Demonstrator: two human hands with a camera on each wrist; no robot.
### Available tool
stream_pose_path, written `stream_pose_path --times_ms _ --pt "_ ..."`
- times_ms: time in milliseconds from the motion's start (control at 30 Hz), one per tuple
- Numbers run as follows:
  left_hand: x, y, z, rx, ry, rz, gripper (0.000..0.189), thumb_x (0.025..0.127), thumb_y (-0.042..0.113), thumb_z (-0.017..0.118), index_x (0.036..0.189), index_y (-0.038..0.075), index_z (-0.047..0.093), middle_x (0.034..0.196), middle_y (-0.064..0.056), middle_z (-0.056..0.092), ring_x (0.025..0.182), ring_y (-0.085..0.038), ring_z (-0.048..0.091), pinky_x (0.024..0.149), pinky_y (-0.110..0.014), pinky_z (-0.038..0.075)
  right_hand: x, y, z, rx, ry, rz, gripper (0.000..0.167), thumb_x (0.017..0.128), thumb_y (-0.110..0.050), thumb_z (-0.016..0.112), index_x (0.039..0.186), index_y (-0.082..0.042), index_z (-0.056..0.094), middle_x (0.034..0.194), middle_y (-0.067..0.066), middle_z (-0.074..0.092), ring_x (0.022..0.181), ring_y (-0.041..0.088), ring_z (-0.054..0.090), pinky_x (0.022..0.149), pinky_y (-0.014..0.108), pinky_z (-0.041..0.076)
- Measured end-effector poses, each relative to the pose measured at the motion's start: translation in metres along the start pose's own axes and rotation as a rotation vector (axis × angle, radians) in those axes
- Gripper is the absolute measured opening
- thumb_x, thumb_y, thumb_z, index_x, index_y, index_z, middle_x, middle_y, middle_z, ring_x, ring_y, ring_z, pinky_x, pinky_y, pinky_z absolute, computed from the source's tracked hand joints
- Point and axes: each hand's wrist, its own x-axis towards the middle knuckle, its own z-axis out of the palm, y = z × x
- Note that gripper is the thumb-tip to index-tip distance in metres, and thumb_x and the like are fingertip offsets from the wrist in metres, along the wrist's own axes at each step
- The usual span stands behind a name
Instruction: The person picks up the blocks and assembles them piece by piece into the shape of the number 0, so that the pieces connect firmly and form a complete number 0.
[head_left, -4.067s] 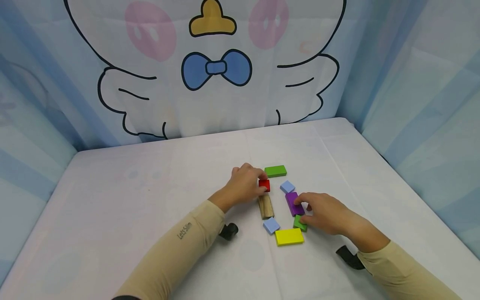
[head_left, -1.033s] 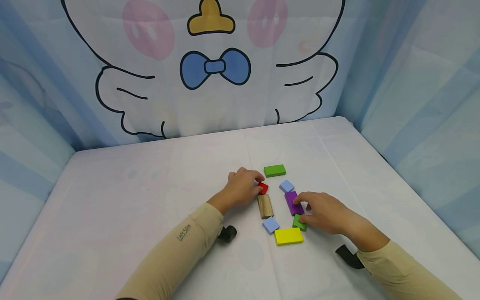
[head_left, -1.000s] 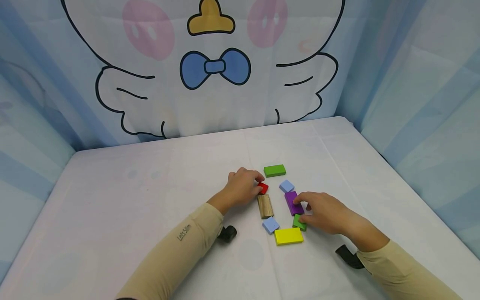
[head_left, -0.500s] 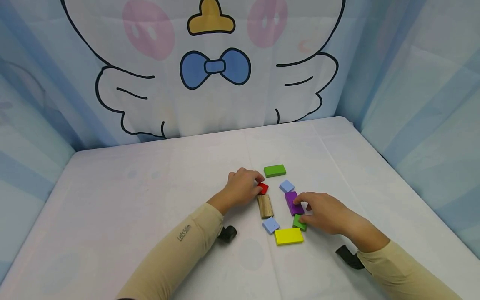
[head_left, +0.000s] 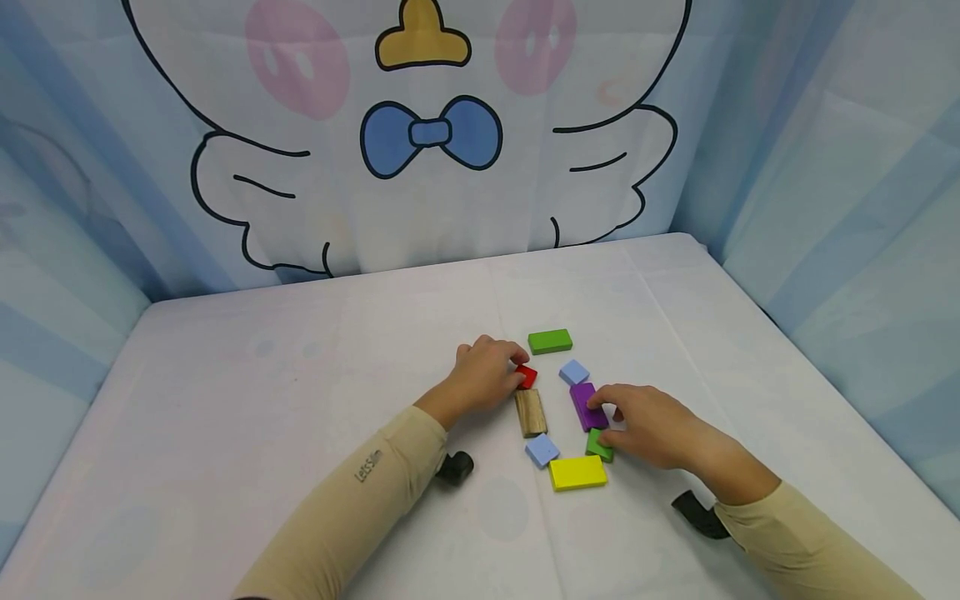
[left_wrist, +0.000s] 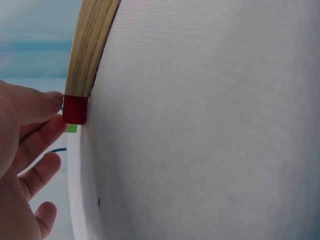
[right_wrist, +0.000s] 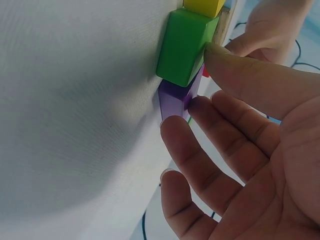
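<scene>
In the head view, my left hand (head_left: 483,372) pinches a small red block (head_left: 527,377) between thumb and index finger. The red block sits turned at the far end of a natural-wood block (head_left: 531,414), and the left wrist view shows the two end to end. My right hand (head_left: 660,429) rests its thumb on a small green block (head_left: 595,447) and its index finger on a purple block (head_left: 584,402); its other fingers are loosely bent. A light blue block (head_left: 574,372) lies at the purple block's far end. Below the wood block are another light blue block (head_left: 542,451) and a yellow block (head_left: 578,473).
A longer green block (head_left: 550,341) lies apart at the far end of the group. All the blocks stand on a white cloth-covered table (head_left: 337,350). A printed curtain (head_left: 431,208) hangs behind it, with more fabric on both sides.
Since the earliest frame, my left hand has drawn the red block slightly nearer and turned it askew against the wood block. In the last second nothing visibly moves; my right hand stays put.
</scene>
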Motion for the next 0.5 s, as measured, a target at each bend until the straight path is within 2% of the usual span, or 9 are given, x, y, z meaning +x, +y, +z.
stream_pose_path --times_ms 500 --pt "-0.0003 0.0004 0.0001 0.005 -0.005 -0.002 0.026 0.098 0.023 0.066 0.123 0.016 0.069 0.119 0.001 0.067 0.113 -0.022 0.05 0.094 -0.044 0.035 -0.0001 0.0011 0.0005 -0.001 0.0 0.0 0.038 0.086 -0.019 0.08 0.12 -0.009 0.066 0.108 0.006 0.066 0.09 0.022 0.06 0.082 0.043 0.054"
